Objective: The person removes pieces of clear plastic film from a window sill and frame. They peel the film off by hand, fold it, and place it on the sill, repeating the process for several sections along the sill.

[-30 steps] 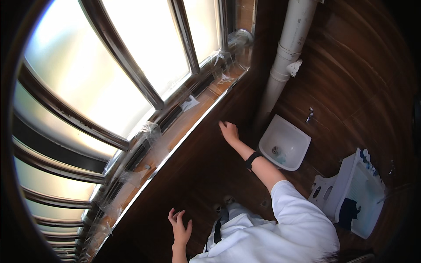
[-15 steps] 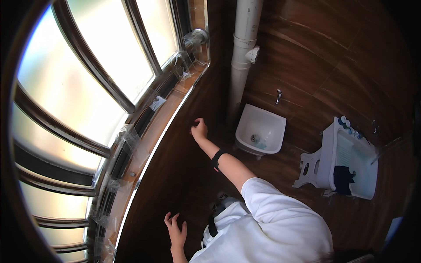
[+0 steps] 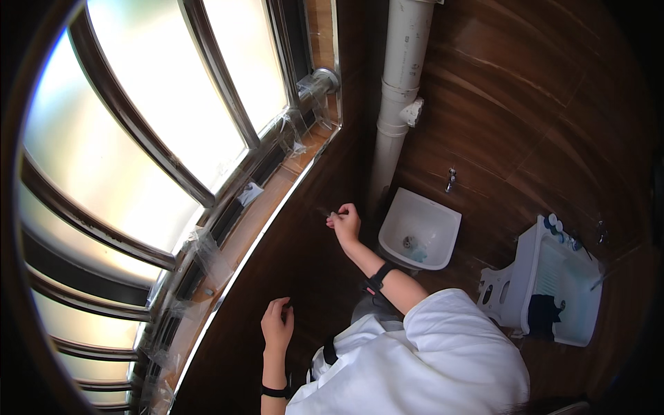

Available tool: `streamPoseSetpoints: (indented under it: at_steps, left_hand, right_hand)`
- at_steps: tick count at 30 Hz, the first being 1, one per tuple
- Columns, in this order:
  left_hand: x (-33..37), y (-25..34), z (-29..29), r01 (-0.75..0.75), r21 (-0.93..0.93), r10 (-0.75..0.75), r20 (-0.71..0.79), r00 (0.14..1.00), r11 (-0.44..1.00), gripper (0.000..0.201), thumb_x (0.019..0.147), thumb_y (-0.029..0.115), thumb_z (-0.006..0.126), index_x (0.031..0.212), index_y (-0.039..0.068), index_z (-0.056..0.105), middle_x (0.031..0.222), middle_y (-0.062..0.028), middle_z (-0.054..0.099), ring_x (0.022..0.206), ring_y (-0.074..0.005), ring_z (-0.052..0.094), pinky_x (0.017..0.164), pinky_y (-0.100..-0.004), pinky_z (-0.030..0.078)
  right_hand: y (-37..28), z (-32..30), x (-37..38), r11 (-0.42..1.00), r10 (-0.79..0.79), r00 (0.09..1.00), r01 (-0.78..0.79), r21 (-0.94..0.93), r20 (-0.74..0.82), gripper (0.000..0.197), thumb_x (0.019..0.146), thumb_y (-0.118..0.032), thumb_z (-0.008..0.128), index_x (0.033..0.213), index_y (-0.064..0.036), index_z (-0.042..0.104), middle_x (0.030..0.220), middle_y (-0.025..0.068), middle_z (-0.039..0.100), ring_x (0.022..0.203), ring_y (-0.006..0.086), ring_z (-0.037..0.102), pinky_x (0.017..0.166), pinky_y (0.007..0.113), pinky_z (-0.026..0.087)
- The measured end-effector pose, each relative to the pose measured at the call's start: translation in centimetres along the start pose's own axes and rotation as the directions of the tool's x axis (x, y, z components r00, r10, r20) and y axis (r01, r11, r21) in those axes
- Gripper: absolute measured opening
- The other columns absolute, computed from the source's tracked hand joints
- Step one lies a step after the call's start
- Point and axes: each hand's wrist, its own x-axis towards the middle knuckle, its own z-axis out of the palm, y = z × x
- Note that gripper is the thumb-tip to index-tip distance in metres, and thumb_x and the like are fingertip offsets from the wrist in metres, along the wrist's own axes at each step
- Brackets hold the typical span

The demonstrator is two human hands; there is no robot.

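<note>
My right hand (image 3: pixel 347 227) reaches out in front of the dark wall, left of the white sink (image 3: pixel 451 232). Its fingers are pinched together, and a faint, thin sliver seems to stick out from the fingertips, too small and dim to name. Lower and further left, my left hand (image 3: pixel 277 326) is raised with its fingers curled in toward the thumb. Whatever it may hold is hidden. Neither hand touches the window ledge (image 3: pixel 259 207), where strips of clear tape (image 3: pixel 207 252) hang loose.
Metal bars (image 3: pixel 142 114) cross the bright window on the left. A white pipe (image 3: pixel 402 62) runs down the corner, with a tap (image 3: pixel 452 180) on the brown wall. At the right stands a washtub (image 3: pixel 588 290) with a dark cloth (image 3: pixel 543 317) over its edge.
The view has shifted a little. My left hand has risen, and its spread fingers have curled in. My right hand has drawn slightly right, away from the ledge.
</note>
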Motion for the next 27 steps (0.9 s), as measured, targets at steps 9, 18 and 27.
streamPoseSetpoints:
  at_steps: [9, 18, 27]
  left_hand:
    - [20.8, 8.9, 10.0, -0.278, 0.193, 0.284, -0.003, 0.959, 0.941, 0.067, 0.075, 0.003, 0.065, 0.136, 0.013, 0.04, 0.132, -0.006, 0.05, 0.094, -0.0266, 0.062, 0.073, -0.0358, 0.054]
    - [28.7, 8.0, 15.3, -0.385, 0.345, 0.348, 0.167, 0.923, 0.856, 0.013, 0.077, 0.016, 0.067, 0.089, 0.011, 0.068, 0.09, -0.0032, 0.063, 0.082, -0.0252, 0.063, 0.067, -0.0345, 0.051]
    - [28.8, 8.7, 15.7, -0.173, 0.201, 0.153, 0.11, 0.982, 0.964, 0.016, 0.082, 0.019, 0.067, 0.079, 0.003, 0.066, 0.078, -0.0073, 0.06, 0.065, -0.0277, 0.061, 0.057, -0.0344, 0.048]
  right_hand:
    - [-5.5, -5.9, 2.0, 0.961, -0.104, 0.957, 0.167, -0.222, 0.271, 0.017, 0.086, 0.001, 0.059, 0.087, -0.0029, 0.042, 0.07, 0.0136, 0.067, 0.066, 0.0158, 0.068, 0.056, 0.026, 0.053]
    - [-5.6, -9.5, 6.3, 0.977, -0.126, 0.908, 0.184, -0.109, 0.4, 0.02, 0.088, -0.004, 0.061, 0.093, -0.0032, 0.041, 0.071, 0.012, 0.066, 0.066, 0.0149, 0.067, 0.056, 0.025, 0.052]
    - [-2.4, -12.9, 10.8, 0.914, 0.38, 0.756, -0.395, -0.091, 0.533, 0.036, 0.09, -0.016, 0.051, 0.124, -0.0071, 0.045, 0.105, 0.008, 0.058, 0.08, 0.0127, 0.055, 0.067, 0.026, 0.05]
